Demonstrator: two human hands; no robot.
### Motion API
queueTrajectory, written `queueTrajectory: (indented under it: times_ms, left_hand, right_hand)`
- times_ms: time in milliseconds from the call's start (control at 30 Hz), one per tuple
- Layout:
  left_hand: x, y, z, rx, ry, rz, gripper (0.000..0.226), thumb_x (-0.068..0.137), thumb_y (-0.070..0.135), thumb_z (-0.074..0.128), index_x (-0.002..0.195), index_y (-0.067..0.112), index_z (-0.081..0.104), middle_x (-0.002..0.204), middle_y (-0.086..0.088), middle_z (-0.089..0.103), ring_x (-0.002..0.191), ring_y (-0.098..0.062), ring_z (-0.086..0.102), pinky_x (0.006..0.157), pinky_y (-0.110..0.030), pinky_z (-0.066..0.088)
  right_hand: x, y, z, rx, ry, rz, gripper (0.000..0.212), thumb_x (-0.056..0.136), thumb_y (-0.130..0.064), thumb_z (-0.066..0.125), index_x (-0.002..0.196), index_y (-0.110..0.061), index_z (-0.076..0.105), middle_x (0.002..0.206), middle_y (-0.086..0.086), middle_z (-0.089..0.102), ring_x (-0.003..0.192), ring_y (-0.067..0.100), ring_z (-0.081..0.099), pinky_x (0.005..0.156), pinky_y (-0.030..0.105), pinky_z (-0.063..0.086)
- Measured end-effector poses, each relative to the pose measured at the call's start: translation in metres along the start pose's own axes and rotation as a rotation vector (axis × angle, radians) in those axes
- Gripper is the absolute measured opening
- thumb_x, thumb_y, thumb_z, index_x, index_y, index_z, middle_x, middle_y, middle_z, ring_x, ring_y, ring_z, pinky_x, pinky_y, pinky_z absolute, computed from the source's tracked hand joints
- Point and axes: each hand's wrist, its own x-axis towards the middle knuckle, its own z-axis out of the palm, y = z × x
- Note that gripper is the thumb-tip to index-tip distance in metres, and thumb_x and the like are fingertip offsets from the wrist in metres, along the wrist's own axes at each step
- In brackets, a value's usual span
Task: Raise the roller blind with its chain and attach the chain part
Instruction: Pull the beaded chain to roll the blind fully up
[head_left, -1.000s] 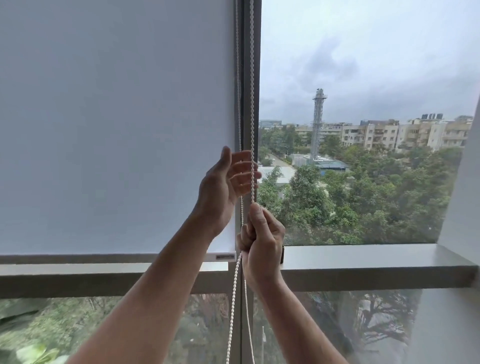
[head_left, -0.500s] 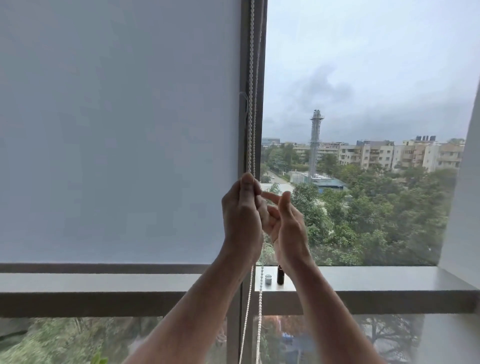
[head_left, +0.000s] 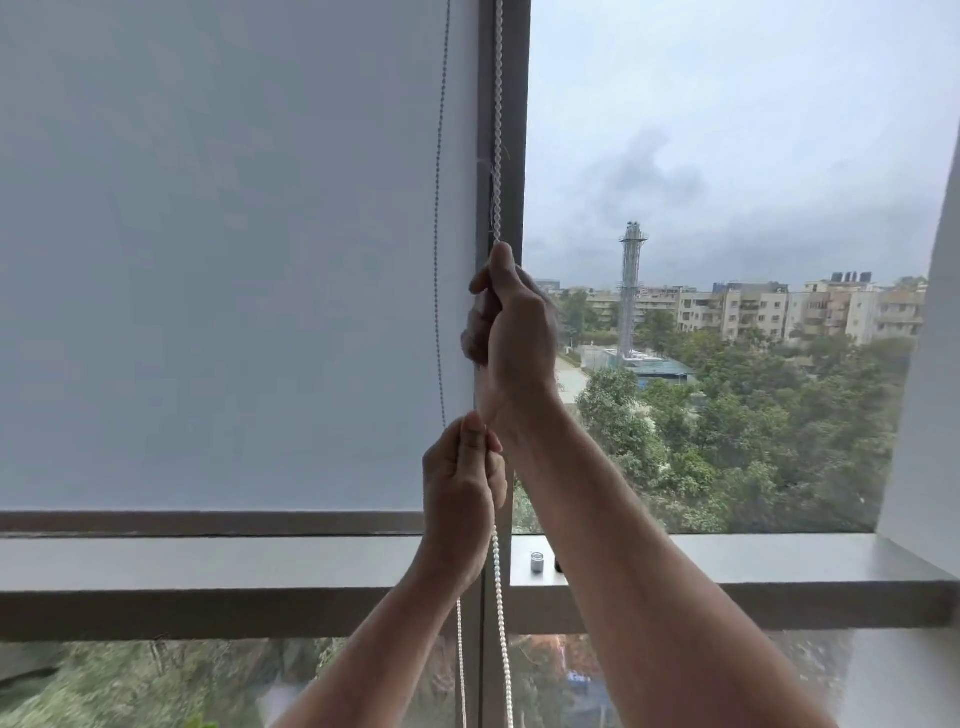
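The roller blind (head_left: 223, 249) is seen drawn down over the left pane, its bottom edge sitting just above the dark horizontal frame bar (head_left: 208, 522). The white bead chain (head_left: 497, 130) is stretched down along the grey vertical frame post (head_left: 514, 104), twisted on itself above the upper grip.

The right hand (head_left: 511, 343) is held higher, clenched around the chain with the thumb pressed up along it. The left hand (head_left: 460, 499) is placed lower and just beside the right wrist, closed around the chain too, thumb on top. Below the left hand, two strands of the chain are seen hanging down past the window ledge (head_left: 753, 564) and out of the bottom of the view. A thin dark line, which looks like the chain's shadow or a second strand showing through the blind fabric, is traced down the blind just left of its edge; which it is cannot be told.

On the ledge, just right of the post, a small jar (head_left: 537, 562) with a pale lid is stood upright, and a dark little object beside it is mostly hidden by the right forearm. Through the right pane a tall lattice tower (head_left: 631, 291), apartment blocks (head_left: 779, 312), green treetops and a grey cloudy sky are seen.
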Motion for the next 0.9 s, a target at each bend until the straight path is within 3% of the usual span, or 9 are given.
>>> queueTrajectory:
  times_ms: [133,233,300,367,500,600,667,767,900]
  left_hand:
    - [0.012,0.002,-0.017,0.041,-0.092,0.053,0.043,0.104,0.026,0.035,0.066,0.025,0.057,0.049,0.002,0.036,0.039,-0.010,0.032,0.038,-0.022,0.028]
    - [0.026,0.005,-0.026,0.165,-0.090,0.021,0.048,0.096,0.054,0.034,0.109,0.016,0.060,0.079,-0.016,0.067,0.072,-0.026,0.067,0.066,-0.034,0.055]
    - [0.038,0.014,-0.027,0.181,-0.045,0.005,0.054,0.090,0.062,0.033,0.114,0.021,0.059,0.100,-0.019,0.068,0.093,-0.030,0.069,0.079,-0.038,0.054]
    - [0.053,0.038,-0.020,0.174,-0.022,0.049,0.051,0.092,0.058,0.031,0.110,0.020,0.061,0.102,-0.021,0.067,0.094,-0.029,0.068,0.081,-0.037,0.053]
    - [0.081,0.098,0.007,0.138,-0.089,0.156,0.044,0.102,0.045,0.028,0.104,0.017,0.062,0.088,-0.010,0.068,0.091,-0.025,0.068,0.084,-0.040,0.055]
    - [0.092,0.131,0.032,0.113,-0.206,0.120,0.037,0.103,0.040,0.032,0.105,0.017,0.061,0.090,-0.008,0.069,0.088,-0.024,0.070,0.082,-0.040,0.057]
    - [0.090,0.138,0.048,0.090,-0.255,0.058,0.032,0.104,0.031,0.035,0.102,0.013,0.061,0.076,-0.004,0.065,0.072,-0.021,0.065,0.068,-0.035,0.054]
    - [0.086,0.131,0.060,-0.066,-0.158,0.063,0.029,0.103,0.012,0.036,0.084,0.010,0.058,0.051,0.005,0.038,0.043,-0.009,0.033,0.043,-0.023,0.027]
    - [0.081,0.121,0.063,-0.141,-0.079,0.236,0.034,0.103,0.010,0.037,0.076,0.015,0.057,0.041,0.011,0.035,0.034,-0.006,0.025,0.038,-0.021,0.021]
  right_hand:
    - [-0.006,-0.009,-0.006,0.096,-0.007,-0.089,0.043,0.100,-0.023,0.050,0.059,-0.015,0.048,0.045,-0.004,0.030,0.037,0.008,0.018,0.038,0.021,0.014]
    - [-0.012,-0.013,-0.005,0.121,-0.003,-0.114,0.044,0.100,-0.020,0.050,0.057,-0.015,0.047,0.045,-0.005,0.030,0.037,0.007,0.018,0.038,0.020,0.014]
    - [-0.016,-0.015,-0.003,0.147,-0.012,-0.107,0.044,0.100,-0.019,0.050,0.056,-0.015,0.047,0.044,-0.005,0.030,0.037,0.007,0.018,0.037,0.019,0.015]
    - [-0.019,-0.017,-0.001,0.181,-0.024,-0.098,0.045,0.100,-0.018,0.049,0.056,-0.015,0.047,0.044,-0.005,0.030,0.036,0.007,0.019,0.037,0.019,0.016]
    - [-0.039,0.003,-0.010,0.149,-0.004,-0.068,0.046,0.100,-0.018,0.050,0.055,-0.015,0.045,0.045,-0.004,0.028,0.038,0.009,0.018,0.038,0.023,0.014]
    - [-0.065,0.032,-0.026,0.085,0.047,0.007,0.045,0.096,-0.024,0.055,0.052,-0.018,0.047,0.045,-0.003,0.029,0.038,0.009,0.018,0.039,0.023,0.015]
    - [-0.078,0.044,-0.035,0.059,0.052,0.049,0.046,0.092,-0.032,0.061,0.050,-0.020,0.048,0.044,-0.002,0.029,0.038,0.009,0.019,0.038,0.022,0.017]
    - [-0.079,0.049,-0.048,0.050,0.013,0.060,0.041,0.088,-0.033,0.057,0.051,-0.019,0.049,0.044,-0.003,0.027,0.038,0.010,0.018,0.039,0.022,0.018]
    - [-0.065,0.045,-0.060,0.038,-0.121,0.110,0.042,0.096,-0.038,0.052,0.062,-0.014,0.060,0.045,-0.003,0.036,0.039,0.011,0.029,0.041,0.022,0.032]
